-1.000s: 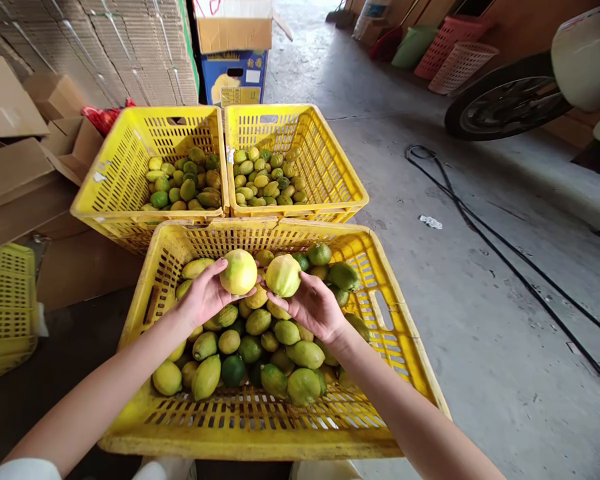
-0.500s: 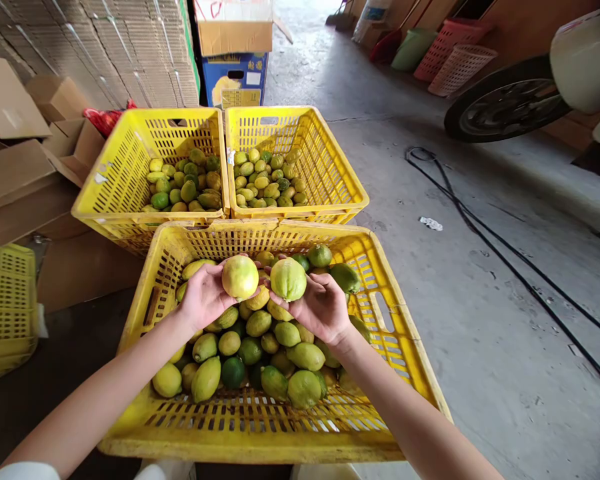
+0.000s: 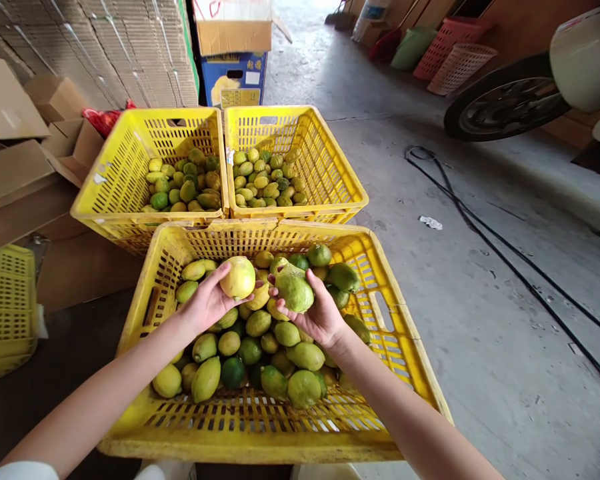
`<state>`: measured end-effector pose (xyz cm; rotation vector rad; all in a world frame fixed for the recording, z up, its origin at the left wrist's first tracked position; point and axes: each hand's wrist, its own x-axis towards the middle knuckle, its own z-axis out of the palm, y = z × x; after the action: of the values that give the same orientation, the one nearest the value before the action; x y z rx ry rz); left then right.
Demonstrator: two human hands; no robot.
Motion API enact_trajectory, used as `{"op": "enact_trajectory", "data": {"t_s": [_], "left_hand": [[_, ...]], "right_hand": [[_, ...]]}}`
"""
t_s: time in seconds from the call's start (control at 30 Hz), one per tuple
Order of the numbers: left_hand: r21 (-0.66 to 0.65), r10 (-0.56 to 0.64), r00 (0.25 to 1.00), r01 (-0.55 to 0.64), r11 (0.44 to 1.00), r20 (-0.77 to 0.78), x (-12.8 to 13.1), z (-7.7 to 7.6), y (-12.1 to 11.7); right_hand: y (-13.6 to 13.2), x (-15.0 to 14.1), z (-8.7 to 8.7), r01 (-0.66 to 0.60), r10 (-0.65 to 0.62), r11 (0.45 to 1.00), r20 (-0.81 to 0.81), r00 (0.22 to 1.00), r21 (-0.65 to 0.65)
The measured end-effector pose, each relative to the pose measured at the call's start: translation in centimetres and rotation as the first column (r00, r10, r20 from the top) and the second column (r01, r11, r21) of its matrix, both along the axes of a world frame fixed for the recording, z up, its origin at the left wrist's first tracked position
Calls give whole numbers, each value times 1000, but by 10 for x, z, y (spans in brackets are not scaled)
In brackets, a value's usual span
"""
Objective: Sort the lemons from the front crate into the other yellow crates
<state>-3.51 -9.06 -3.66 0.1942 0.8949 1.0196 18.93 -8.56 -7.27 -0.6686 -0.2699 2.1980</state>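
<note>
My left hand [image 3: 206,301] holds a pale yellow-green lemon [image 3: 238,277], its thumb on the near side and fingertips underneath. Close beside it, my right hand [image 3: 324,316] grips a greener lemon [image 3: 295,289], turned so its long side shows. Both hands are above the near yellow crate [image 3: 260,445], apart from each other. Yellow and green lemons [image 3: 259,323] lie loose in that crate, some of them hidden behind my hands.
Two more yellow crates, the left one [image 3: 105,160] and the right one [image 3: 337,170], stand behind with lemons inside. Open cardboard boxes [image 3: 10,173] lie at left. A black cable [image 3: 485,233] runs across the floor at right, near a motorbike wheel [image 3: 510,100].
My right hand has rolled its lemon from end-on to side-on, fingers now wrapping its far side. The left hand's lemon has shifted only slightly.
</note>
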Motion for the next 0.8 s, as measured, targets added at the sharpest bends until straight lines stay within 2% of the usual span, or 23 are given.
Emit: {"op": "enact_trajectory", "data": {"t_s": [0.13, 0.27, 0.4, 0.6, 0.7, 0.8], "left_hand": [[-80, 72, 996, -68, 994, 48, 0, 10, 3], [-78, 86, 996, -83, 993, 37, 2, 17, 4], [-84, 53, 999, -53, 995, -1, 3, 15, 3], [-44, 21, 1000, -21, 999, -12, 1, 3, 0], [-25, 1, 1000, -1, 1000, 16, 1, 1, 1], [-44, 24, 998, -22, 999, 53, 2, 6, 2]], "right_hand": [[4, 2, 10, 20, -20, 1000, -17, 1000, -5], [4, 2, 15, 6, -6, 1000, -25, 1000, -3], [2, -1, 13, 5, -5, 1000, -14, 1000, -3], [0, -9, 4, 53, -54, 997, -20, 998, -50], [0, -9, 0, 31, -28, 994, 28, 999, -108], [1, -7, 1, -15, 25, 991, 69, 997, -136]]}}
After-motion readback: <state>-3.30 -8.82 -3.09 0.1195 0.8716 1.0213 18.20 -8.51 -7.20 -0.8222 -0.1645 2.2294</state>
